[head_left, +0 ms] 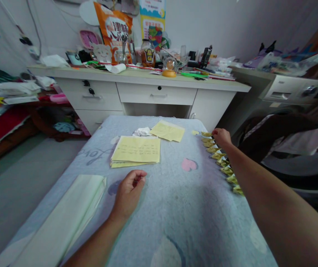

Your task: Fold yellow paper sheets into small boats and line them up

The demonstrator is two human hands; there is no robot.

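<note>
My right hand (pixel 222 137) reaches to the far right of the cloth-covered table, its fingers pinching the end of a folded yellow paper (pixel 206 134). That piece lies at the head of a row of similar folded yellow papers (pixel 218 155), partly hidden by my forearm. Over the middle of the cloth, my left hand (pixel 129 191) is loosely curled, thumb close to the index finger, with nothing visible in it. Just beyond it lies a stack of yellow paper sheets (pixel 136 150) with faint writing. More yellow sheets (pixel 168 131) rest behind, beside a crumpled white tissue (pixel 142 131).
A long folded pale sheet (pixel 61 218) lies at the left on the blue tablecloth (pixel 181 215). Behind stands a white desk (pixel 159 94) crowded with jars, a snack bag (pixel 114 31) and a pink clock (pixel 89 39). A washing machine (pixel 295 89) with dark clothing stands at the right.
</note>
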